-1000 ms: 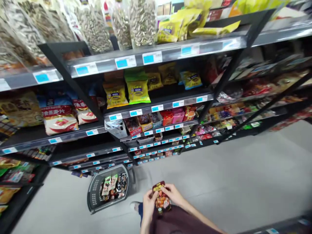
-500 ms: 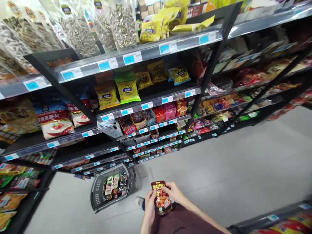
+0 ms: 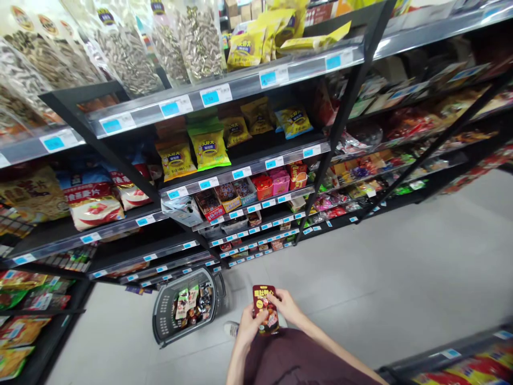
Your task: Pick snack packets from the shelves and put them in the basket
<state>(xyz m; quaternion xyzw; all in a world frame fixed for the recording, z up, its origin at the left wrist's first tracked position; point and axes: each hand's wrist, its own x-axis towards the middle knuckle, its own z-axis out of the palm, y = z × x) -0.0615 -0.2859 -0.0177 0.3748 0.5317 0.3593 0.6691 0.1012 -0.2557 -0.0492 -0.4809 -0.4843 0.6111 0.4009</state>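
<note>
Currently both hands pinch one maroon pouch (image 3: 264, 306), which sits between them, printed front turned up. The left hand (image 3: 249, 323) grips its lower left side, thumb laid over the front; the right hand (image 3: 286, 306) pinches the other edge a little higher, fingertips reaching onto the print. Just behind the hands is a dark shirt (image 3: 296, 355). Left of the left hand, a grey basket (image 3: 163, 315) stands on the floor (image 3: 320, 289), packets (image 3: 187, 303) inside. Beyond both hands rise shelves (image 3: 258, 166).

Hands (image 3: 249, 323): 2 | held packet (image 3: 263, 306): 1 | basket (image 3: 163, 315): 1 (2 pale packets (image 3: 182, 303) inside)
</note>
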